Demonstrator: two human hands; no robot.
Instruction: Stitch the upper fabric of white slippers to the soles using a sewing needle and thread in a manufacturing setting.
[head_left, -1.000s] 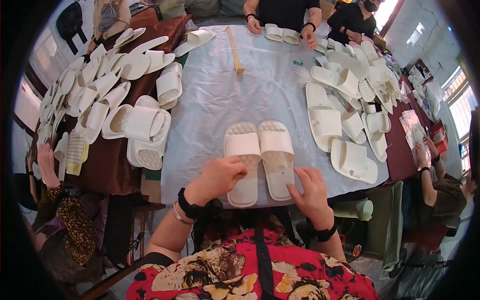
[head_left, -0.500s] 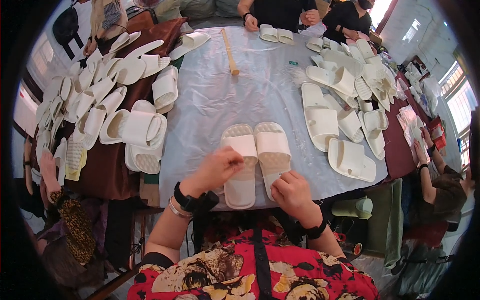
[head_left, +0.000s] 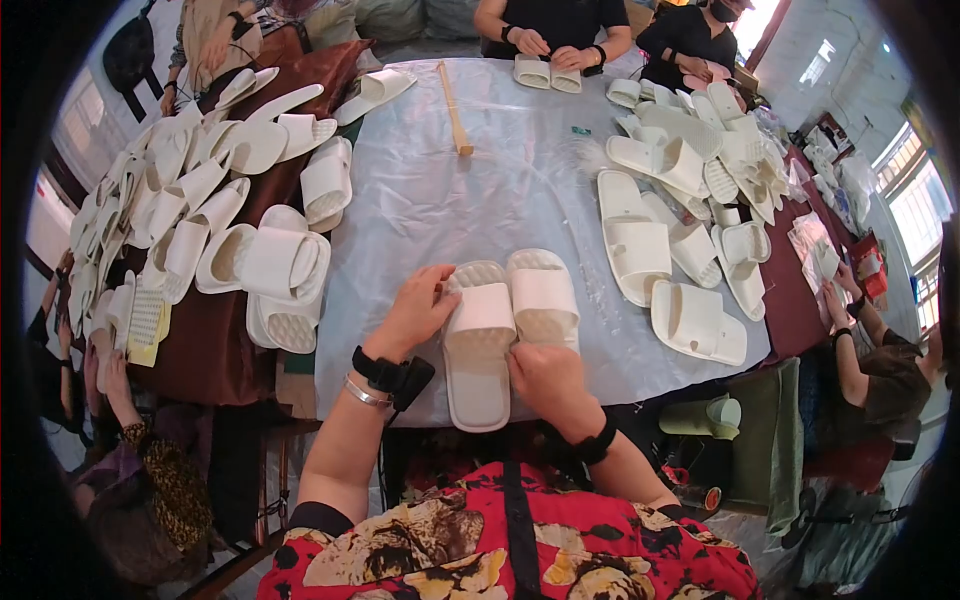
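Note:
Two cream slide slippers lie side by side before me on the table, toes pointing away. Against the outer edge of the left slipper (head_left: 480,345), beside its strap, my left hand (head_left: 418,310) has its fingers bent and touching. My right hand (head_left: 552,385) is closed in a fist at that slipper's inner edge; its fingertips are mostly hidden. It covers the heel part of the right slipper (head_left: 545,295), whose strap and bumpy toe end remain visible.
Plastic sheeting (head_left: 400,200) covers the table. Piles of cream slippers lie left (head_left: 285,255) and right (head_left: 640,245). A wooden stick (head_left: 455,110) lies farther off. Across the table a person's hands (head_left: 545,50) touch another pair. Other people work at both sides.
My left hand has shifted left and up to the slipper's outer edge. My right hand has moved left to its inner edge. The left slipper has slid slightly toward me.

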